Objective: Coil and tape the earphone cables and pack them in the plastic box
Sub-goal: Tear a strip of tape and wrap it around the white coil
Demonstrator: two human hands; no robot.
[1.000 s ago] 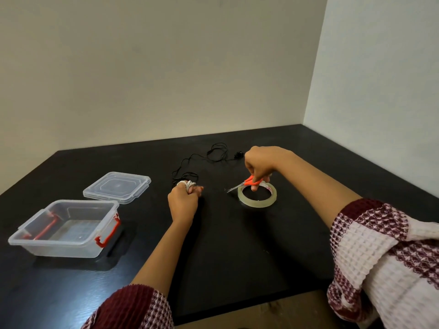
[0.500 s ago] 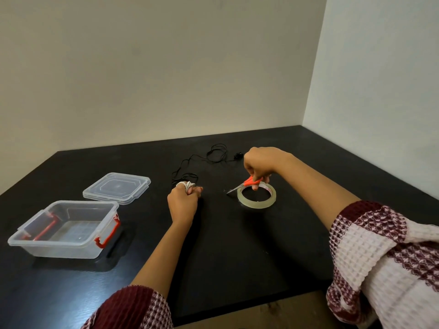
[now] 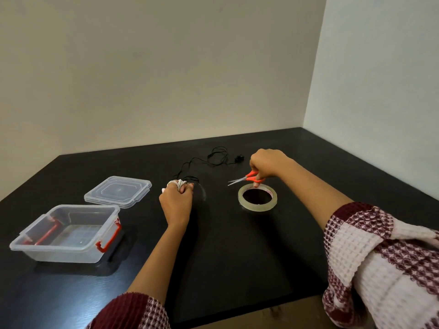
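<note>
My left hand (image 3: 176, 203) grips a coiled white earphone cable (image 3: 177, 183) wound around its fingers, in the middle of the black table. My right hand (image 3: 267, 163) holds small orange-handled scissors (image 3: 247, 178), blades pointing left, just above the far rim of a clear tape roll (image 3: 257, 198) lying flat. A loose black earphone cable (image 3: 215, 157) lies beyond both hands. The clear plastic box (image 3: 69, 233) with red latches stands open at the left, its lid (image 3: 118, 191) flat behind it.
The black table (image 3: 237, 245) fills a corner between two pale walls. Its front edge runs along the bottom of the view, with a brown floor strip below it.
My right hand has lifted the scissors slightly above the tape roll. The left hand with the white coil has barely moved.
</note>
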